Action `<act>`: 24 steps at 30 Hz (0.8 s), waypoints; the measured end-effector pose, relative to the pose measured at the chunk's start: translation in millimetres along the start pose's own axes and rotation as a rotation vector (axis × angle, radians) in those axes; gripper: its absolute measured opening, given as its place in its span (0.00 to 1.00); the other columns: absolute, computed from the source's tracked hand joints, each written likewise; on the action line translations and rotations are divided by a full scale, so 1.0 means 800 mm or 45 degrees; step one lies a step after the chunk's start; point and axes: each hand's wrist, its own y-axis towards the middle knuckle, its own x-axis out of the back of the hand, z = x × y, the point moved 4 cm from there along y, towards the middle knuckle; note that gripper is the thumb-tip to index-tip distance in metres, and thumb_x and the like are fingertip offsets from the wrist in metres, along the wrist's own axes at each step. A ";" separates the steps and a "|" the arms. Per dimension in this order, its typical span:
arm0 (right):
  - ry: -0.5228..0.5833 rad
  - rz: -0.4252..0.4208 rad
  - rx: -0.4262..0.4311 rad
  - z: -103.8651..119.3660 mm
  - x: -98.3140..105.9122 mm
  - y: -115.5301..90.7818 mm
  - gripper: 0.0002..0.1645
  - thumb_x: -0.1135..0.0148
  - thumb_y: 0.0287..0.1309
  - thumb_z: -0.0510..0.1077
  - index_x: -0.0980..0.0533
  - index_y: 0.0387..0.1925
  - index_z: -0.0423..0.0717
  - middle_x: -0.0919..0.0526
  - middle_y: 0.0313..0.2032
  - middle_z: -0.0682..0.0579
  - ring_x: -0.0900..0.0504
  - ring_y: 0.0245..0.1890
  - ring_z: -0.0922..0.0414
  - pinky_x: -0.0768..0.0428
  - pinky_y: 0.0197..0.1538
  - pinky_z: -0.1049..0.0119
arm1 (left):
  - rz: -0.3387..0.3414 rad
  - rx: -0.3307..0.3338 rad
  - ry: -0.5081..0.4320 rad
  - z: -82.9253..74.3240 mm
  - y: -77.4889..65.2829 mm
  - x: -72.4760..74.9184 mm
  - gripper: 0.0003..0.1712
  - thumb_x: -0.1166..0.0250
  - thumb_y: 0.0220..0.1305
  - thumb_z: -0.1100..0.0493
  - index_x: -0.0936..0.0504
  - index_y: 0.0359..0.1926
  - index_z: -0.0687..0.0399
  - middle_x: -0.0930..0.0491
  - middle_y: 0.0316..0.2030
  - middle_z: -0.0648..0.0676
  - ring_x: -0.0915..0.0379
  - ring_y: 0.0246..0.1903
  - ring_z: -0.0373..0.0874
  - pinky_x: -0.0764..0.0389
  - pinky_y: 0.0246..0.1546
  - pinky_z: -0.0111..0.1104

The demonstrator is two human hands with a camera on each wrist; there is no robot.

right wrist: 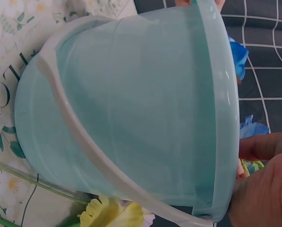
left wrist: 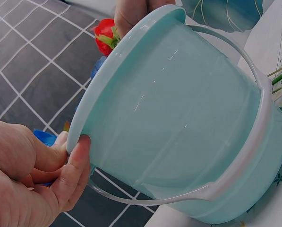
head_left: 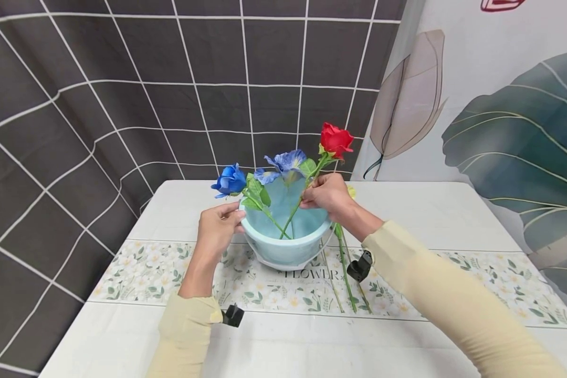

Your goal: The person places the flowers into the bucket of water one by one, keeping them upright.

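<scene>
A pale blue plastic bucket (head_left: pixel 283 256) with a white handle (left wrist: pixel 240 165) stands upright on the table. My left hand (head_left: pixel 216 228) pinches its rim at the left, thumb and fingers on either side of the edge. With its fingertips my right hand (head_left: pixel 329 195) grips the green stem of a red rose (head_left: pixel 336 140), over the bucket's right side. The lower end of that stem is inside the bucket. A blue rose (head_left: pixel 230 181) leans out over the left rim, and a blue-violet flower (head_left: pixel 288 161) rises at the back. The right wrist view hides the red bloom.
Right of the bucket, several flower stems (head_left: pixel 346 278) lie on the table, with a yellow bloom (right wrist: pixel 102 213) among them. A floral runner printed FLOWER (head_left: pixel 146 273) crosses the white table (head_left: pixel 108 341). Behind hangs a dark cloth with a white grid (head_left: pixel 217 52).
</scene>
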 end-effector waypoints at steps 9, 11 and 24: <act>-0.109 -0.002 -0.031 0.001 -0.008 0.002 0.04 0.38 0.54 0.25 0.26 0.28 0.29 0.17 0.27 0.39 0.16 0.19 0.57 0.14 0.39 0.58 | -0.001 0.001 0.014 0.000 0.000 0.000 0.21 0.40 0.68 0.63 0.25 0.59 0.65 0.23 0.44 0.63 0.20 0.28 0.38 0.17 0.34 0.24; -0.129 0.004 -0.036 0.002 -0.011 0.002 0.04 0.38 0.53 0.25 0.26 0.28 0.29 0.17 0.27 0.38 0.17 0.19 0.57 0.13 0.37 0.59 | -0.002 0.011 0.017 0.000 -0.001 -0.001 0.21 0.40 0.68 0.63 0.25 0.60 0.65 0.23 0.44 0.63 0.19 0.28 0.38 0.17 0.35 0.24; -0.180 0.050 -0.081 0.000 -0.021 0.005 0.07 0.38 0.52 0.24 0.29 0.29 0.31 0.18 0.28 0.38 0.16 0.19 0.55 0.13 0.36 0.60 | -0.009 0.000 0.020 0.000 -0.003 -0.001 0.21 0.40 0.68 0.63 0.25 0.60 0.65 0.22 0.44 0.63 0.19 0.29 0.39 0.17 0.36 0.25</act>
